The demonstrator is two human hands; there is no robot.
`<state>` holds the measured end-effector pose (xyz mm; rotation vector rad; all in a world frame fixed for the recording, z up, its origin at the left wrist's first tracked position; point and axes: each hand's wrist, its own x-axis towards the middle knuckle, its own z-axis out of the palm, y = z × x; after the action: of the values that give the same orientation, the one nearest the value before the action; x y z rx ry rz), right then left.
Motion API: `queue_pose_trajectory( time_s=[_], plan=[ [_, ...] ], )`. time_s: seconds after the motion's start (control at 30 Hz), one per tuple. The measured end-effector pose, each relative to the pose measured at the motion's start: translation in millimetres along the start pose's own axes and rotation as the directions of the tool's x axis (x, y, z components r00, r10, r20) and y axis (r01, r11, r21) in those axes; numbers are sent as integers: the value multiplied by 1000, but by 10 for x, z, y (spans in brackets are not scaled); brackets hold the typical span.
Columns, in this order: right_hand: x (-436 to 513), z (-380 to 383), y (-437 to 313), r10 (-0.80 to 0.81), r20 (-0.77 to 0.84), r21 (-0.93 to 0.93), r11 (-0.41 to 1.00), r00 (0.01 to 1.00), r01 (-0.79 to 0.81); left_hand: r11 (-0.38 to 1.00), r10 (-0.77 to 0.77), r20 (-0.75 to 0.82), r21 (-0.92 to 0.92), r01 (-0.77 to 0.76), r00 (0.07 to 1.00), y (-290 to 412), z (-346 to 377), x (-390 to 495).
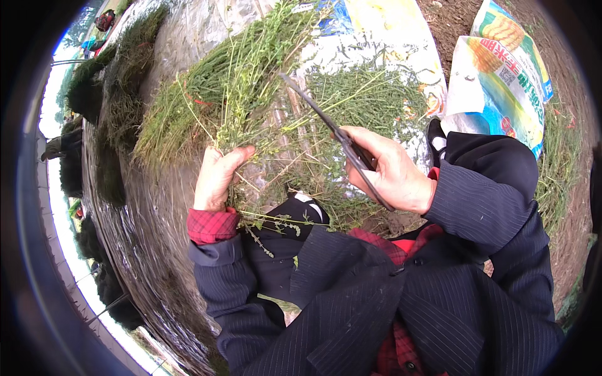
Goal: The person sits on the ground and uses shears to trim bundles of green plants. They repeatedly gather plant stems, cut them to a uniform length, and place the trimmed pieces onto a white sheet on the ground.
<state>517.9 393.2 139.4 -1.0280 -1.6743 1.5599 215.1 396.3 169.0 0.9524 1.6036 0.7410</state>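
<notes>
My left hand (217, 178) grips a bunch of thin green leafy stems (235, 101) that fan upward and to the right from my fingers. In my right hand (397, 171) is a pair of dark metal scissors (320, 110). Their blades look closed together and point up and left, tips apart from my left hand. Beneath the scissors, many short green cuttings (367, 98) lie spread on a white printed sheet (348, 54). Beyond my left hand, a thick bundle of feathery green sprigs (164, 124) rests on the ground, with bits of red tie showing in it.
Printed plastic sacks (498, 84) lie at the right, by my shoe (437, 141). My other shoe (305, 204) is among loose stems between my hands. Clear plastic film (188, 35) covers ground on the left. Dark bundled plants (84, 94) stand along the left edge; people are beyond.
</notes>
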Motion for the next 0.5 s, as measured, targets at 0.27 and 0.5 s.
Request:
queue_pose_trajectory(
  time_s=[0.27, 0.5],
  plan=[
    [87, -85, 12, -274, -93, -564, 807, 957, 176, 991, -39, 7, -129, 40, 999, 20, -14, -44],
    [167, -185, -73, -334, -44, -660, 717, 942, 224, 990, -94, 6, -102, 94, 996, 64, -28, -75]
  ],
)
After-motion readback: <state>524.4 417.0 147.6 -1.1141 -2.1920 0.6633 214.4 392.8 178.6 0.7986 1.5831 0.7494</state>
